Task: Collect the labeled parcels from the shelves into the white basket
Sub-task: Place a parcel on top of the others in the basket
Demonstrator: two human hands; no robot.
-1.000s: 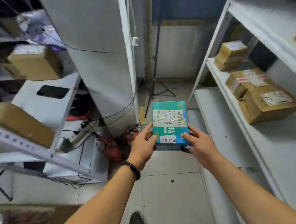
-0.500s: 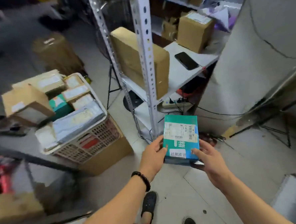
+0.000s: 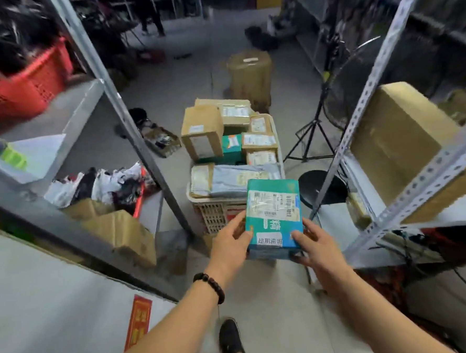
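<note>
"Why both hands on that teal cardboard parcel [image 3: 274,217] with the white label?"

"The left hand [image 3: 230,242] and right hand [image 3: 316,245] each grip a side, label up, which I'd guess is steadier. It's held in the air just short of the white plastic lattice basket [image 3: 212,215] — already heaped with boxes [image 3: 202,132], so a gap looks scarce."

1 wide-angle view, worn on the person's head, faces forward and down an aisle between grey perforated-steel shelf racks [image 3: 363,97]. The left hand [image 3: 230,244] and right hand [image 3: 316,246] sit close under the lens at lower centre, gripping a teal labelled cardboard parcel [image 3: 273,214]. The white plastic lattice basket [image 3: 215,213] stands on the floor just beyond.
</note>
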